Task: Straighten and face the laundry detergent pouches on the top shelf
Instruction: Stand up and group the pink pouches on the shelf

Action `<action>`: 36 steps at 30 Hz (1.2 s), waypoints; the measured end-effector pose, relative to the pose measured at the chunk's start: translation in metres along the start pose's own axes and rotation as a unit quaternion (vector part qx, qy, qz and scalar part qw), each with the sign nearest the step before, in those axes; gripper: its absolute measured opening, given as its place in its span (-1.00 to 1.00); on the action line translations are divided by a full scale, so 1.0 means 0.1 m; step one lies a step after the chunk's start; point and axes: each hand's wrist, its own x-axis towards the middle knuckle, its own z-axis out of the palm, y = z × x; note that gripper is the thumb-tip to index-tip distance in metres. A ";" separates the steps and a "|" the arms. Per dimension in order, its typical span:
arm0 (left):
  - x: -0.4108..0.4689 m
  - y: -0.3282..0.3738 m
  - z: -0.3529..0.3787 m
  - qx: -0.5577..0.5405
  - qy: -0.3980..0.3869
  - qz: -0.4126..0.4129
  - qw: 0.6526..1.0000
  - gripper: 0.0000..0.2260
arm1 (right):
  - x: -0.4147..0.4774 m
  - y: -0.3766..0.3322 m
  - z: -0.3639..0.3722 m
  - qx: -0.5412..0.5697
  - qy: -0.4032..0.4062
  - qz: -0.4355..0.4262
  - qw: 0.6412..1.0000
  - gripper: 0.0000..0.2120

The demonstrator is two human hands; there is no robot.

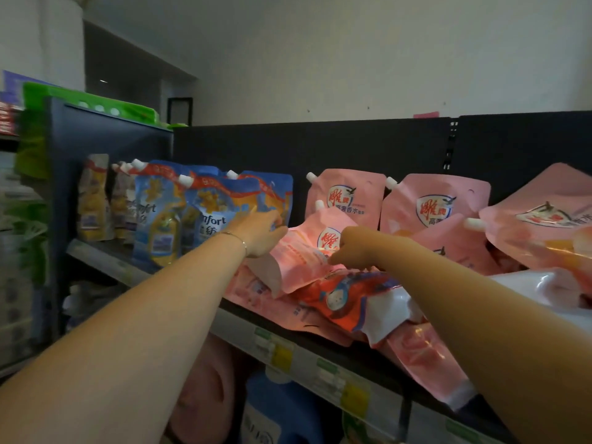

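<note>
Pink detergent pouches with white spouts crowd the top shelf. Two stand upright against the back panel; others lie slumped in a heap. One pink pouch leans tilted at the heap's left end. My left hand reaches to that pouch's upper left edge, fingers extended, and touches it beside the blue pouches. My right hand has curled fingers that pinch the same pouch at its lower right. A red and blue pouch lies flat under my right wrist.
Blue Comfort pouches stand in a row left of the pink ones, with yellow pouches further left. A white pouch lies at right. Price tags line the shelf edge. A blue jug sits on the shelf below.
</note>
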 end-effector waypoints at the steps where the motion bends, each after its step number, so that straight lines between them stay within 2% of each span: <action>1: 0.08 0.00 0.00 -0.002 -0.019 0.000 1.000 -0.67 | 0.03 -0.01 -0.01 -0.004 -0.019 0.011 1.000 -0.67; 5: 0.37 -0.02 0.09 -0.029 -0.090 0.009 0.995 -0.61 | 0.07 -0.06 -0.03 -0.016 -0.072 0.071 0.995 -0.59; 10: 0.64 -0.06 0.18 -0.042 -0.153 0.000 0.987 -0.43 | 0.04 -0.29 -0.05 -0.035 -0.132 0.156 0.978 -0.40; 13: 0.75 -0.06 0.17 -0.041 -0.196 0.001 0.980 -0.44 | 0.12 -0.46 -0.01 0.013 -0.136 0.203 0.969 -0.42; 17: 0.85 -0.06 0.15 -0.157 -0.276 -0.018 0.948 -0.53 | 0.25 -0.70 0.09 0.072 -0.125 0.213 0.966 -0.62; 19: 0.90 -0.09 0.17 -0.182 -0.250 -0.016 0.951 -0.48 | 0.26 -0.79 0.10 0.055 -0.091 0.224 0.969 -0.59; 22: 0.93 -0.16 0.21 -0.192 -0.221 -0.041 0.955 -0.34 | 0.21 -0.85 0.07 0.032 -0.087 0.222 0.971 -0.57; 24: 0.93 -0.17 0.21 -0.228 -0.227 -0.059 0.945 -0.36 | 0.19 -0.83 0.07 0.061 -0.081 0.228 0.968 -0.56; 26: 0.91 -0.15 0.20 -0.266 -0.192 -0.058 0.943 -0.39 | 0.19 -0.83 0.09 0.100 -0.072 0.250 0.960 -0.54; 28: 0.87 -0.12 0.19 -0.288 -0.140 -0.041 0.947 -0.42 | 0.23 -0.80 0.13 0.155 -0.061 0.263 0.950 -0.60; 31: 0.83 -0.08 0.18 -0.330 -0.081 -0.005 0.941 -0.64 | 0.20 -0.79 0.13 0.239 -0.046 0.282 0.928 -0.71; 34: 0.73 -0.05 0.14 -0.348 -0.020 0.043 0.936 -0.87 | 0.14 -0.79 0.05 0.280 0.004 0.264 0.923 -0.64; 36: 0.67 -0.03 0.11 -0.349 0.027 0.072 0.934 -0.94 | 0.14 -0.75 0.10 0.375 0.045 0.296 0.878 -0.53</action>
